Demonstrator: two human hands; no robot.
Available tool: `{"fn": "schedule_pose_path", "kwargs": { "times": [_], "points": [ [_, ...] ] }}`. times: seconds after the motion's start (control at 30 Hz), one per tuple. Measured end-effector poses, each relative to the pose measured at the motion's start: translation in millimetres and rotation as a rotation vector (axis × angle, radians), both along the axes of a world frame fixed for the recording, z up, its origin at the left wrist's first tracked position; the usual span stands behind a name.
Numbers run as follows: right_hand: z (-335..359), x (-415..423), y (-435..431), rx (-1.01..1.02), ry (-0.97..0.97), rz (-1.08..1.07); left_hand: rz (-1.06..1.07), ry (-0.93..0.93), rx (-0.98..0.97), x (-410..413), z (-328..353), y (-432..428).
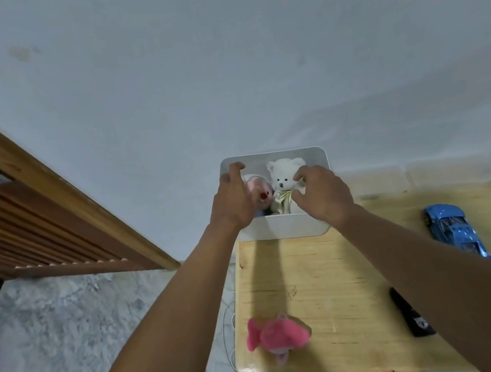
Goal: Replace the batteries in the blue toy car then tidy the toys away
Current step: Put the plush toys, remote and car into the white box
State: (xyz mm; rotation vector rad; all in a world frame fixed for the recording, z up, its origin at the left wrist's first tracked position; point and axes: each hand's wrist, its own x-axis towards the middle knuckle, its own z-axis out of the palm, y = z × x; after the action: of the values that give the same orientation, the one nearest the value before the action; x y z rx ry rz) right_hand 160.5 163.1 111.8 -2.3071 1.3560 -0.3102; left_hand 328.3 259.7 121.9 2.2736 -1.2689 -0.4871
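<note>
A pale wooden counter (336,300) stands against a plain grey-white wall, with marbled floor and a slatted wooden door panel to the person's left.

Nearest the person, at the counter's front-left corner, lies a pink plush fish (276,335). A black remote-like object (412,315) lies toward the front right, partly under the right forearm. Further back and well to the right rests the blue toy car (455,229), its long axis running diagonally, from far-left to near-right.

At the far edge, against the wall, sits a white bin (289,228). It holds a white teddy bear (285,179) and a pink-faced plush (259,190), side by side and touching.

Grip state:
- Left hand (233,200) – fingers curled over the bin's far-left rim, no toy held.
- Right hand (324,192) – fingers bent and resting on the bear's shoulder, apparently pressing rather than clamped; full closure cannot be confirmed.

Both hands are at the bin, well apart from the car. The car lies to the right of the right hand and nearer the person – the right hand is the closer one for any reach toward it. The fish lies nearer the left arm. Whether the batteries are already changed cannot be told.
</note>
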Motion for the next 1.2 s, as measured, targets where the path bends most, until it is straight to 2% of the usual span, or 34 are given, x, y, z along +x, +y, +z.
{"fn": "schedule_pose_path", "kwargs": {
  "times": [0.17,0.23,0.3,0.37,0.47,0.57,0.63,0.77,0.93,1.07,1.2],
  "points": [
    [11,-38,13,-0.188,-0.191,-0.083,-0.066,-0.054,-0.062,-15,10,13],
    [-2,-68,21,-0.246,-0.185,-0.094,-0.145,-0.036,-0.133,-31,12,27],
    [-23,-102,30,-0.168,-0.075,-0.143,-0.258,0.030,-0.107,-50,6,44],
    [-44,-134,41,0.037,0.154,-0.203,-0.360,0.113,0.040,-67,-11,63],
    [-71,-179,65,0.352,0.470,-0.243,-0.471,0.175,0.410,-85,-41,90],
    [-91,-209,90,0.506,0.538,-0.312,-0.502,0.249,0.675,-99,-64,115],
    [-102,-220,102,0.451,0.508,-0.316,-0.467,0.310,0.743,-104,-80,130],
    [-111,-227,112,0.341,0.384,-0.311,-0.493,0.053,0.699,-104,-97,142],
    [-100,-218,107,0.331,0.278,-0.319,-0.485,0.130,0.648,-101,-85,135],
    [-61,-190,83,0.152,0.039,-0.347,-0.478,0.117,0.362,-88,-44,108],
    [-7,-142,52,-0.162,-0.203,-0.185,-0.354,0.045,-0.020,-64,17,74]
  ]
}}
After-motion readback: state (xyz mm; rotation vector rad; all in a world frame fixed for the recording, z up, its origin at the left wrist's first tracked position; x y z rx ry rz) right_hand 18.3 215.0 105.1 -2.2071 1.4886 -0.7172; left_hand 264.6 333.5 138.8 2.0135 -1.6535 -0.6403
